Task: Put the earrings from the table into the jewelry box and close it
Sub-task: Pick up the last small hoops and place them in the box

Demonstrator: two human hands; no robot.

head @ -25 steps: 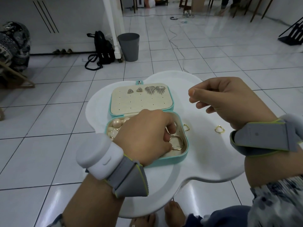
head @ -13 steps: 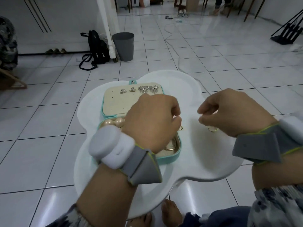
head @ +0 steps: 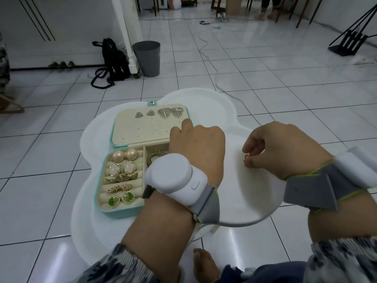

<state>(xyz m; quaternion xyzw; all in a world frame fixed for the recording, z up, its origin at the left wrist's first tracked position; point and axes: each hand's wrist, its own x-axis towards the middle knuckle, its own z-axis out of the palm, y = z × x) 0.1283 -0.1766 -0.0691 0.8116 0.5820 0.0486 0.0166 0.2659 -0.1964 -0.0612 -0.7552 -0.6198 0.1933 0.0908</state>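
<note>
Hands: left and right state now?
Left hand: fingers curled over the jewelry box, grip hidden; cannot tell.
Right hand: pinching a gold earring.

Home: tiled floor point(head: 255, 82), backpack point(head: 114, 60), bin point(head: 146, 58).

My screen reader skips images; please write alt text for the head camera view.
A person's right hand pinches a small gold earring at a white table, beside an open teal jewelry box holding earrings. The left hand is curled over the box.

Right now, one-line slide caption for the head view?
Right hand pinches a gold earring at the white table; left hand sits over the open teal jewelry box.
</note>
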